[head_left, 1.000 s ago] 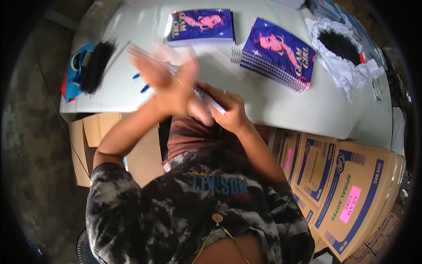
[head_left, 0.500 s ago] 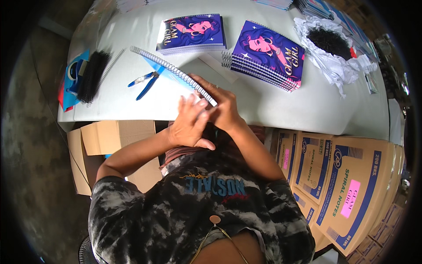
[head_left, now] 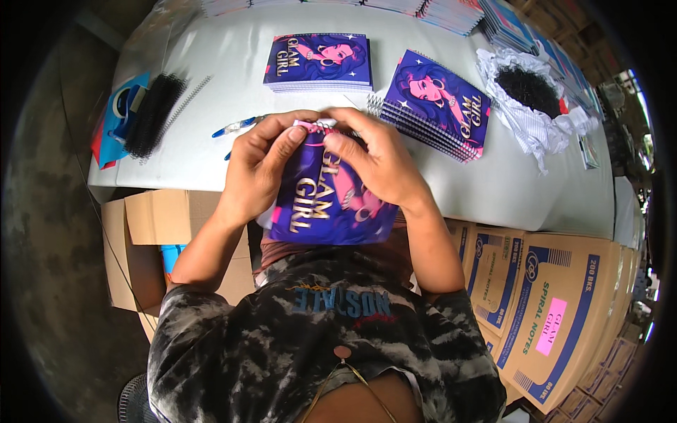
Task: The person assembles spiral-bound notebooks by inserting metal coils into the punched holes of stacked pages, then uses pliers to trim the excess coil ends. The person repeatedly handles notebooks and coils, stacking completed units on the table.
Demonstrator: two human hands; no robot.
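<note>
Between my hands a notebook [head_left: 317, 194] with a purple and pink illustrated cover hangs over the table's near edge, tilted toward me. My left hand [head_left: 262, 158] pinches its far left corner, thumb on the cover. My right hand [head_left: 377, 151] grips the same far edge, its thumb close to the left one. A bit of spiral wire shows at that edge between the thumbs; the rest of the binding is hidden by my fingers. Just past my left hand lie blue-handled pliers [head_left: 236, 127], partly covered by it.
Beyond my hands are a stack of unbound-looking notebooks [head_left: 317, 63] and a stack of spiral-bound ones [head_left: 437, 106]. Black spiral coils [head_left: 155, 113] lie left beside a tape roll [head_left: 127, 102]. Crumpled paper with black coils [head_left: 529, 92] sits right. Cardboard boxes [head_left: 550, 310] stand below the table.
The notebook has turned from edge-on to cover-up and come nearer my body. My left hand went from open fingers to gripping its edge; both hands now hold it.
</note>
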